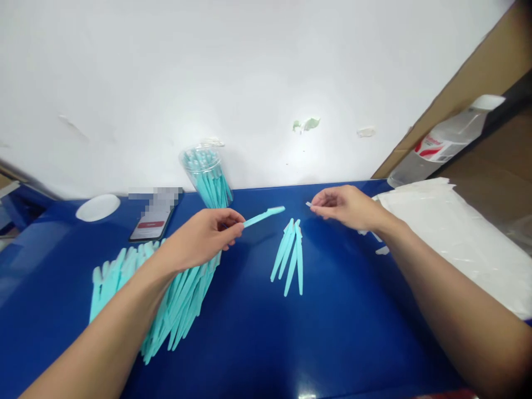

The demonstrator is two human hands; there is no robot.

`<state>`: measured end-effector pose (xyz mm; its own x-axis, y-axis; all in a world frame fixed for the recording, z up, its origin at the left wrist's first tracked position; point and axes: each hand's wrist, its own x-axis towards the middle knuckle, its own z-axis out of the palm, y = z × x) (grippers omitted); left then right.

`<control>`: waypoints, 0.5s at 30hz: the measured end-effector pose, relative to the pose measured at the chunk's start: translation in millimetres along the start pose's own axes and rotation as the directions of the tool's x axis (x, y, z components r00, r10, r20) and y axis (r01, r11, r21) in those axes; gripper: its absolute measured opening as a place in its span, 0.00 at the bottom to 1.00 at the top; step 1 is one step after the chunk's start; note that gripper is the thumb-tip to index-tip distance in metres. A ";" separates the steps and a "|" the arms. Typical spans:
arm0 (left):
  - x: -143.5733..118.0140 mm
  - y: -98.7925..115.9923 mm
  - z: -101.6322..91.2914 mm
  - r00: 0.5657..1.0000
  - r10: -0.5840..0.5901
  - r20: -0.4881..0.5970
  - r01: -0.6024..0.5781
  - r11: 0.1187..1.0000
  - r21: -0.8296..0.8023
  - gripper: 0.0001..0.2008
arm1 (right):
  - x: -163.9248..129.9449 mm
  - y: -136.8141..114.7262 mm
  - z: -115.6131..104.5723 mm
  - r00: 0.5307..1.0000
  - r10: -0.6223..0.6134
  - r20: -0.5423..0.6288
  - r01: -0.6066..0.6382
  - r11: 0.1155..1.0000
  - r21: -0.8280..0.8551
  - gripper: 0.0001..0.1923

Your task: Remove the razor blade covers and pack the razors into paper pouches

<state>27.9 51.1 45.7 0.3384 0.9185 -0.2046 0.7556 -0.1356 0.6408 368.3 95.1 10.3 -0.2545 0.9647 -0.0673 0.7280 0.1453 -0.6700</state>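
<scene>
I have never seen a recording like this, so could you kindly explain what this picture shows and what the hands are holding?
There is no machine here: a person wears a camera on the head, looking forward and down at their own two bare hands over a blue table. The left hand pinches one teal plastic stick by its end. The right hand pinches a small pale piece; what it is cannot be told. Under the left arm lies a large pile of teal sticks, and between the hands a small group of them. Behind stand a clear cup of sticks, a phone, a white lid, and, at right, white bags and a plastic bottle.
</scene>
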 end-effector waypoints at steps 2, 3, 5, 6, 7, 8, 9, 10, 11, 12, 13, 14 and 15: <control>-13.1 -8.8 -11.2 0.999 -0.042 -0.027 0.039 0.993 -0.112 0.23 | -13.5 -16.9 19.6 0.998 -0.065 -0.015 0.066 0.992 0.103 0.20; -19.2 -13.7 -14.8 0.997 -0.069 -0.040 0.062 0.985 -0.159 0.23 | -19.5 -25.1 29.5 0.995 -0.096 -0.024 0.099 0.977 0.189 0.20; -28.9 -24.6 -17.7 0.992 -0.111 -0.058 0.095 0.971 -0.220 0.23 | -28.3 -40.3 46.8 0.989 -0.144 -0.027 0.145 0.941 0.306 0.19; -32.3 -30.4 -17.5 0.990 -0.125 -0.064 0.106 0.966 -0.237 0.23 | -31.0 -47.1 53.7 0.985 -0.174 -0.022 0.171 0.926 0.335 0.18; -34.7 -36.2 -16.7 0.989 -0.136 -0.065 0.116 0.962 -0.249 0.23 | -32.5 -53.3 59.1 0.978 -0.209 -0.018 0.202 0.920 0.337 0.16; -36.1 -41.8 -15.6 0.987 -0.144 -0.065 0.124 0.959 -0.255 0.23 | -33.0 -58.8 63.3 0.969 -0.247 -0.014 0.238 0.916 0.322 0.15; -36.8 -47.0 -14.6 0.987 -0.150 -0.064 0.129 0.958 -0.257 0.23 | -32.7 -63.5 66.3 0.958 -0.285 -0.017 0.277 0.914 0.295 0.14; -37.0 -51.4 -13.8 0.986 -0.154 -0.060 0.133 0.957 -0.256 0.22 | -31.9 -67.2 68.4 0.948 -0.318 -0.026 0.313 0.913 0.263 0.13; -36.9 -55.1 -13.4 0.986 -0.155 -0.058 0.136 0.958 -0.253 0.22 | -30.8 -69.8 69.9 0.938 -0.344 -0.038 0.343 0.910 0.234 0.12; -36.6 -57.8 -13.4 0.987 -0.150 -0.061 0.130 0.959 -0.252 0.22 | -29.6 -71.4 71.0 0.931 -0.363 -0.046 0.364 0.907 0.211 0.11; -36.5 -59.5 -13.8 0.988 -0.140 -0.068 0.119 0.962 -0.247 0.21 | -28.5 -71.9 71.8 0.925 -0.376 -0.052 0.378 0.905 0.194 0.11; -36.5 -60.2 -14.4 0.988 -0.120 -0.094 0.095 0.968 -0.231 0.21 | -27.6 -71.4 72.5 0.921 -0.385 -0.057 0.389 0.903 0.181 0.10; -36.7 -60.1 -15.1 0.986 -0.102 -0.133 0.072 0.974 -0.214 0.20 | -26.9 -70.1 73.1 0.916 -0.395 -0.062 0.400 0.900 0.172 0.10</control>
<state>-38.4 31.1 25.8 0.1818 0.9687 -0.1693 0.6405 0.0140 0.7679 277.6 42.9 5.0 -0.4815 0.8403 0.2490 0.4439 0.4788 -0.7574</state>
